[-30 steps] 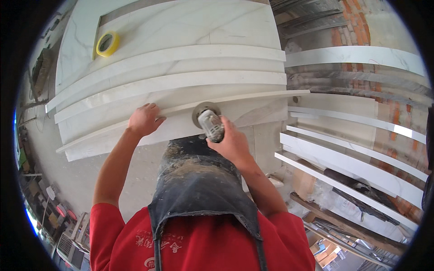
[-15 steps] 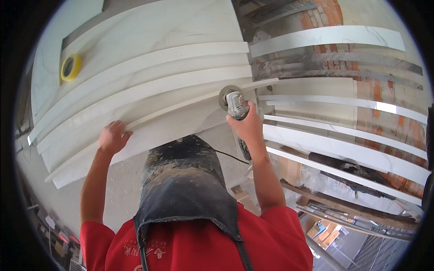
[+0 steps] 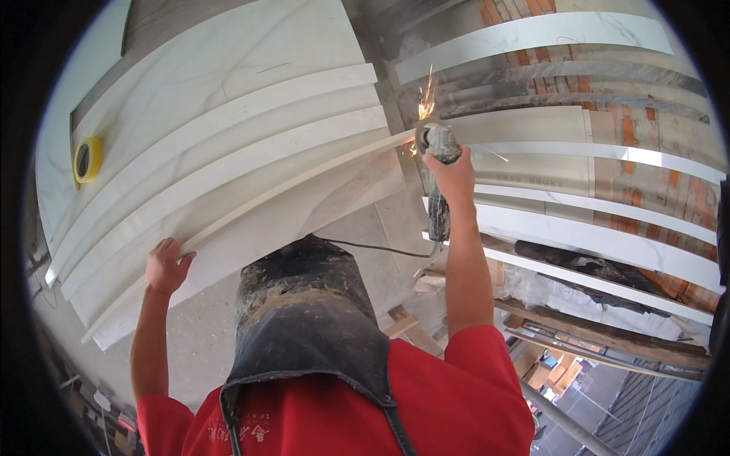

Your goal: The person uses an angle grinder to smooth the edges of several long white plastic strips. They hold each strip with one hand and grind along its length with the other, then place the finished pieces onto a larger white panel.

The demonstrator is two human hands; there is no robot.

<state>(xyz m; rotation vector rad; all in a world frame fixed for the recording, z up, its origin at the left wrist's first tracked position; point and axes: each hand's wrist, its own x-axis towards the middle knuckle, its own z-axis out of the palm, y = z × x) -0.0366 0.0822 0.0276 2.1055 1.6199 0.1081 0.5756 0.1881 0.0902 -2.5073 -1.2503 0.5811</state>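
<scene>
My right hand (image 3: pixel 453 173) is closed around an angle grinder (image 3: pixel 439 216), its body pointing down toward me. The grinder's disc (image 3: pixel 426 132) meets the right end of a narrow pale tile strip (image 3: pixel 304 181), and orange sparks (image 3: pixel 428 95) fly up from the contact. Toward the strip's left part, my left hand (image 3: pixel 167 266) grips its edge between fingers and thumb. The strip lies slantwise over a large pale marbled slab (image 3: pixel 334 199). A dark cord (image 3: pixel 372 247) runs from the grinder to the left, passing behind my dust-covered dark apron (image 3: pixel 304 292).
Two more white strips (image 3: pixel 251 156) lie beyond on the slab. A yellow tape roll (image 3: pixel 88 159) sits at the far left. Several long white strips (image 3: pixel 578 237) and grey ones span the right side, before a brick wall (image 3: pixel 627 194). Wooden planks (image 3: pixel 608 334) lie lower right.
The grinder has moved right, from over the strip to its right end, and sparks now show. My left hand still holds the strip. The whole view has shifted slightly.
</scene>
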